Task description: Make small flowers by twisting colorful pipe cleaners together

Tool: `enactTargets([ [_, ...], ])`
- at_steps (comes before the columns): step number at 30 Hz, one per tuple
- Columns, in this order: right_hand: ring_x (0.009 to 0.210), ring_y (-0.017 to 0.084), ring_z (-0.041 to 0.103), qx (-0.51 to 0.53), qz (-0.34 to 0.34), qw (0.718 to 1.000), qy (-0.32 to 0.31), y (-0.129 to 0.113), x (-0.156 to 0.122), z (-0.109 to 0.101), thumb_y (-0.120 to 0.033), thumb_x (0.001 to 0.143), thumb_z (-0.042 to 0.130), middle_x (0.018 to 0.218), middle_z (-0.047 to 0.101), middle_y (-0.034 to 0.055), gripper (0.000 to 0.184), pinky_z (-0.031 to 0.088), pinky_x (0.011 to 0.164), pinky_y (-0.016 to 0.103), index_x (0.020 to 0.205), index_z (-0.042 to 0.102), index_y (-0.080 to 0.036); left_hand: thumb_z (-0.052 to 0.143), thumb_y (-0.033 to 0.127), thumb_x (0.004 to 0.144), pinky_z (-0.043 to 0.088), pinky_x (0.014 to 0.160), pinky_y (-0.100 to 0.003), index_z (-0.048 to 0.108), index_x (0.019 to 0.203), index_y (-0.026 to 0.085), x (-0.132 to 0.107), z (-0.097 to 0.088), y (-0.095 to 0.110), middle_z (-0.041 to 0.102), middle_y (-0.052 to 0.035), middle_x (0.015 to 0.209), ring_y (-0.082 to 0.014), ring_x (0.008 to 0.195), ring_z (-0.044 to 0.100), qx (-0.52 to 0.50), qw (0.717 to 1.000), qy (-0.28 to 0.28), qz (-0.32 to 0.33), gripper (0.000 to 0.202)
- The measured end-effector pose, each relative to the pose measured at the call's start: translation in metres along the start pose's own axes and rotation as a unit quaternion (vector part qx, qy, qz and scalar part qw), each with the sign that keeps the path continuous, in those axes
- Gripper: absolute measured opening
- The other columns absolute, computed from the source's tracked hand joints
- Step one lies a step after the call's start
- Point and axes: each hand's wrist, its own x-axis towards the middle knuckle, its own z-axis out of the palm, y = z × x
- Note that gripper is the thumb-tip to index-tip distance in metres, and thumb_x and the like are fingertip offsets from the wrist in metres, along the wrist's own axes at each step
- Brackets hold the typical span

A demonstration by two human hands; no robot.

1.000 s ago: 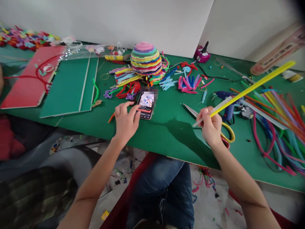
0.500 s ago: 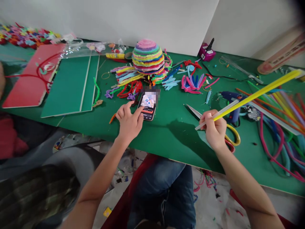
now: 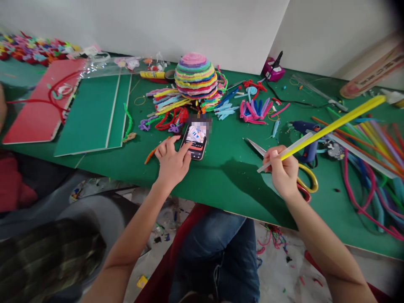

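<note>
My left hand [image 3: 173, 162] rests at the lower left of a smartphone [image 3: 197, 139], fingers spread and the thumb or index tip over the lit screen. An orange pipe cleaner piece [image 3: 151, 155] lies beside those fingers. My right hand [image 3: 282, 170] is closed in a pinch on a long bundle of yellow pipe cleaners [image 3: 341, 128], which slants up to the right; a pale translucent strip runs along its lower end. Under this hand lie scissors [image 3: 307, 179] with yellow and red handles, their blades pointing left. Part of them is hidden by the hand.
A striped, colourful dome [image 3: 195, 80] of pipe cleaners stands at the back among cut pieces. To the right are a blue glue gun [image 3: 309, 143] and loose pipe cleaners [image 3: 372, 185]. Green [image 3: 88, 113] and red boards [image 3: 34, 109] lie left. A person's arm shows at the left edge.
My left fingers have shifted slightly on the phone, baring more of the orange piece. The yellow bundle's far end has dipped a little and moved left; the right hand barely moved.
</note>
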Motion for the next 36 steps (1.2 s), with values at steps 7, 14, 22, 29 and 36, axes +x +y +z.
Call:
enactTargets([
  [7, 0.039, 0.004, 0.044, -0.009, 0.002, 1.000, -0.001, 0.0014, -0.0003, -0.0001, -0.049, 0.087, 0.052, 0.052, 0.049, -0.0053, 0.034, 0.036, 0.037, 0.017, 0.071, 0.054, -0.019, 0.036, 0.034, 0.093, 0.032, 0.091, -0.046, 0.061, 0.111, 0.018, -0.0030, -0.0007, -0.0027, 0.048, -0.0160, 0.124, -0.0306, 0.114, 0.040, -0.038, 0.996, 0.071, -0.033, 0.035],
  [14, 0.039, 0.004, 0.044, -0.003, 0.002, 1.000, -0.004, 0.0027, -0.0002, 0.0004, -0.048, 0.087, 0.052, 0.051, 0.049, -0.0056, 0.033, 0.035, 0.038, 0.017, 0.071, 0.054, -0.019, 0.035, 0.034, 0.094, 0.032, 0.087, -0.045, 0.062, 0.084, 0.016, -0.0020, 0.0005, -0.0075, 0.056, -0.0140, 0.114, -0.0300, 0.108, 0.043, -0.025, 0.997, 0.059, -0.030, 0.033],
  [22, 0.040, 0.004, 0.044, 0.000, 0.008, 1.000, -0.007, 0.0027, 0.0000, -0.0003, -0.049, 0.086, 0.052, 0.051, 0.049, -0.0056, 0.034, 0.036, 0.038, 0.018, 0.071, 0.054, -0.019, 0.036, 0.030, 0.092, 0.031, 0.095, -0.050, 0.057, 0.123, 0.024, 0.0004, -0.0003, -0.0020, 0.044, -0.0135, 0.134, -0.0327, 0.121, 0.036, -0.010, 0.999, 0.038, -0.009, 0.038],
  [29, 0.040, 0.004, 0.044, -0.010, 0.004, 1.000, -0.006, 0.0021, -0.0004, 0.0001, -0.049, 0.087, 0.051, 0.051, 0.049, -0.0056, 0.034, 0.036, 0.038, 0.018, 0.071, 0.054, -0.019, 0.037, 0.033, 0.092, 0.029, 0.097, -0.053, 0.062, 0.119, 0.026, 0.0007, 0.0010, -0.0021, 0.042, -0.0125, 0.137, -0.0343, 0.123, 0.034, -0.016, 1.000, 0.021, -0.014, 0.038],
  [36, 0.040, 0.004, 0.045, -0.008, -0.002, 1.000, -0.016, 0.0031, -0.0008, -0.0006, -0.046, 0.088, 0.050, 0.051, 0.049, -0.0056, 0.031, 0.036, 0.039, 0.018, 0.072, 0.054, -0.019, 0.037, 0.032, 0.092, 0.030, 0.096, -0.055, 0.062, 0.119, 0.025, 0.0016, 0.0011, -0.0018, 0.043, -0.0132, 0.136, -0.0356, 0.122, 0.035, -0.006, 1.000, 0.002, -0.006, 0.038],
])
